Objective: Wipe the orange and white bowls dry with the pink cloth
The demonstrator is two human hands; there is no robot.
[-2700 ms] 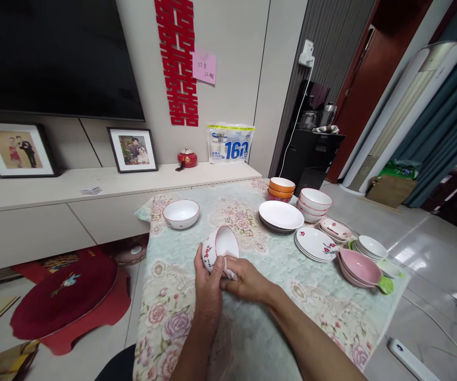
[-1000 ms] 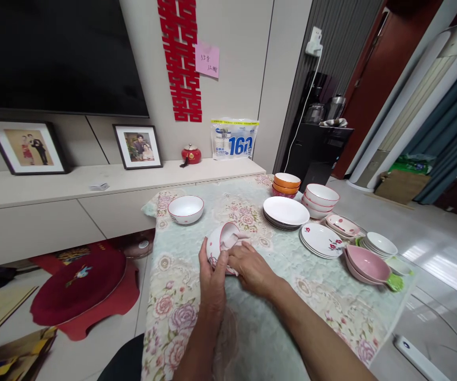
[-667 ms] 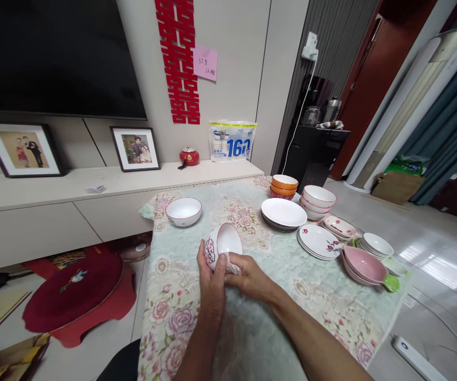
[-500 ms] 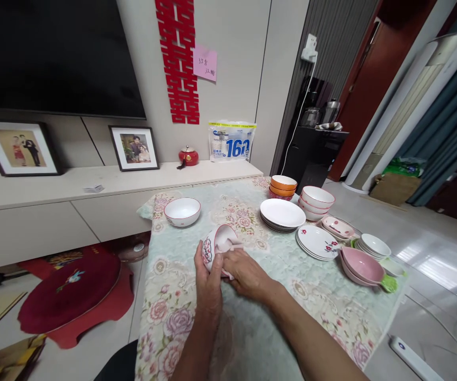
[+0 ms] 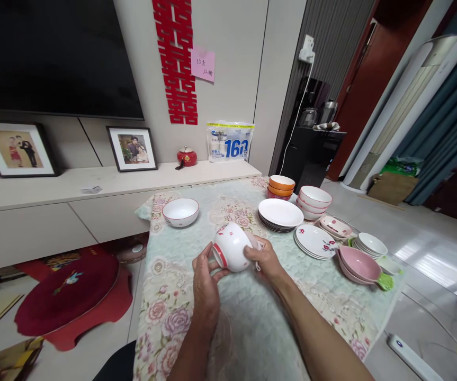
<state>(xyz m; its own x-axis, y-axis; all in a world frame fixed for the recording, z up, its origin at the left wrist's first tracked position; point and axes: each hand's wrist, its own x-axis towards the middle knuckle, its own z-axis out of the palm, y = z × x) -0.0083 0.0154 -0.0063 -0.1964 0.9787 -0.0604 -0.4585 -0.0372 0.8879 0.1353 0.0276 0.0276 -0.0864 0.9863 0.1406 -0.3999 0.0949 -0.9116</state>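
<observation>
A white bowl with a red foot ring and red pattern is tilted on its side above the cloth-covered table, its opening facing right, away from view. My right hand grips its rim, with a pale cloth pressed between the fingers and the bowl. At the foot, my left hand is curved with thumb and fingers apart, the fingertips at the ring. Another white bowl with a red rim sits upright on the table, beyond my left hand.
Plates, orange bowls, red-rimmed bowls, flowered plates and pink leaf-shaped dishes stand at the table's right. A red stool is at the left. Behind is a white cabinet.
The bowl has been turned so its outside and foot face me. My right hand has moved right with the cloth to the rim; my left hand has loosened and shifted to the foot.
</observation>
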